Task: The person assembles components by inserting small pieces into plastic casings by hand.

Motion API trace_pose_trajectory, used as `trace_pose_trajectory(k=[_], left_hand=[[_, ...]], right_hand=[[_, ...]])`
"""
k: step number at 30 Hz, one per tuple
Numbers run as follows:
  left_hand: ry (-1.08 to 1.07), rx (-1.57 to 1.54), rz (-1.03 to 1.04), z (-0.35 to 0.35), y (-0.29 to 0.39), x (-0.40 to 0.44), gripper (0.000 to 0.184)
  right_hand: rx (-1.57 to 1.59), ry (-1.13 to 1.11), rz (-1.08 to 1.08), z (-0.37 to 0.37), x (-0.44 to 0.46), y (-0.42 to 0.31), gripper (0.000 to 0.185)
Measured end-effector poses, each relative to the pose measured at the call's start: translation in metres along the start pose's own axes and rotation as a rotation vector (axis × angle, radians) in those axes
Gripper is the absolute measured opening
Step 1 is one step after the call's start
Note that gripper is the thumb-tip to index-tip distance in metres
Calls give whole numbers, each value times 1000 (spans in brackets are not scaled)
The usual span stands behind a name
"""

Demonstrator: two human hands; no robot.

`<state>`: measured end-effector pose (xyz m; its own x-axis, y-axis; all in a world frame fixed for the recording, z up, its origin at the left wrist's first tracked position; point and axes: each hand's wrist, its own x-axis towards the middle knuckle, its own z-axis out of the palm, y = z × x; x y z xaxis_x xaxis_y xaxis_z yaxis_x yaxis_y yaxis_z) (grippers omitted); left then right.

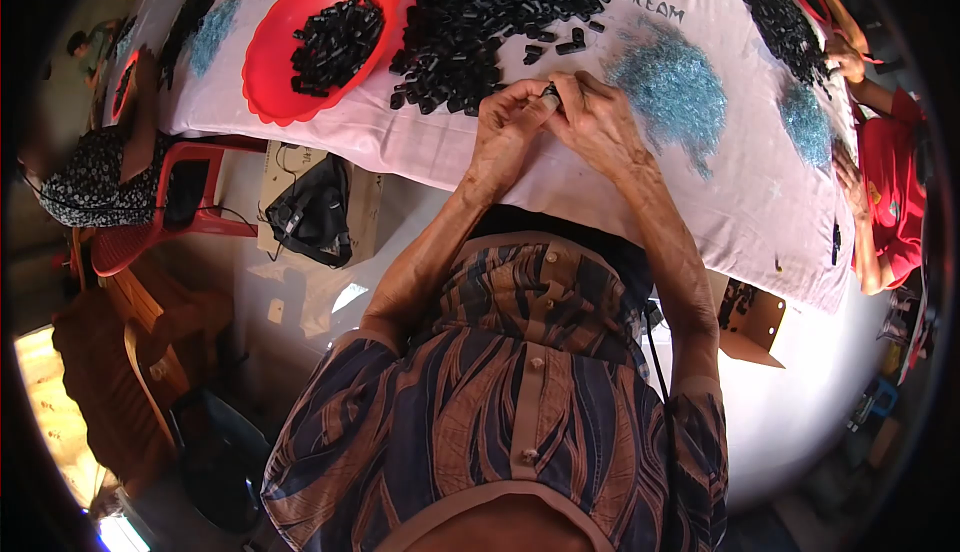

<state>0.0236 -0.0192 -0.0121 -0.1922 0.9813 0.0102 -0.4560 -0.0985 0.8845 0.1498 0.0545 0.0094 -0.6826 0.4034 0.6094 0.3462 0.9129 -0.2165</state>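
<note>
My left hand (510, 127) and my right hand (597, 120) meet at the near edge of the cloth-covered table, fingertips pinched together. Between them is a small black plastic piece (549, 91), mostly covered by the fingers. Just beyond my hands spreads a big heap of similar short black tubular pieces (455, 27). A few loose black pieces (571, 44) lie at its right side. To the right of my right hand is a pile of tiny clear-bluish pieces (672, 92). A red scalloped basin (262, 57) on the left holds more black pieces.
The pale printed cloth (360, 137) hangs over the table edge. Another person in red (890, 187) works on the right, beside another black heap (780, 27). A person in a patterned top (100, 177) sits left, near a red chair (200, 187). A cardboard box with a black bag (312, 212) stands below.
</note>
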Motion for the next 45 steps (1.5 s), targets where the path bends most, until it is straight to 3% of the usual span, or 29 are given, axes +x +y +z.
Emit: trace_pose_trajectory(k=[4,10,20,31,45], left_hand=[[4,-23,3,5,4,0,16],[0,-296,-112,-3,4,2,20],[23,-282,-102,-1,7,2,18],[-50,-418,-128,-6,8,6,11],[-55,-425,-90,-8,7,6,7]], right_hand=[[71,58,63,4,0,4,32],[160,39,172,1,0,1,32],[120,136,91,-2,3,1,33],[413,-25,201,-12,2,0,40],[423,-43,225,-11,0,0,38]])
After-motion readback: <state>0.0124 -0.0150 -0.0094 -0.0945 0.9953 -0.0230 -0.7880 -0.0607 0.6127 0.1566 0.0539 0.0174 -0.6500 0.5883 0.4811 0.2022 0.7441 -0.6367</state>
